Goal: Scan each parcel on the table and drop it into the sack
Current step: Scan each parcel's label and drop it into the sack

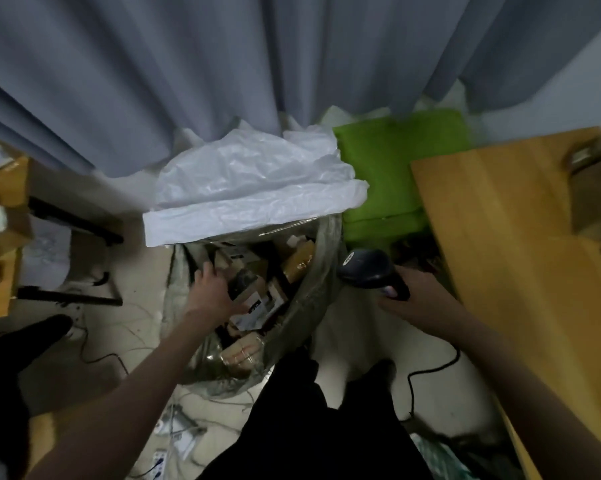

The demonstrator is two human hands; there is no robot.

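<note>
The sack [254, 202] stands open on the floor in front of me, its white rim folded back and several cardboard parcels [292, 265] piled inside. My left hand [212, 289] hovers over the sack's mouth with fingers spread, just above a small brown parcel [254, 296] lying on the pile; no grip on it shows. Beside the sack's right wall, my right hand [417, 296] grips a dark handheld scanner [368, 271], whose cable trails down to the floor.
A wooden table [517, 254] runs along the right, with blurred parcels [597, 188] at its far end. More boxes [1, 209] are stacked at the left. A green bag [389, 168] lies behind the sack, under a grey curtain [223, 64]. Cables and a power strip [174, 427] litter the floor.
</note>
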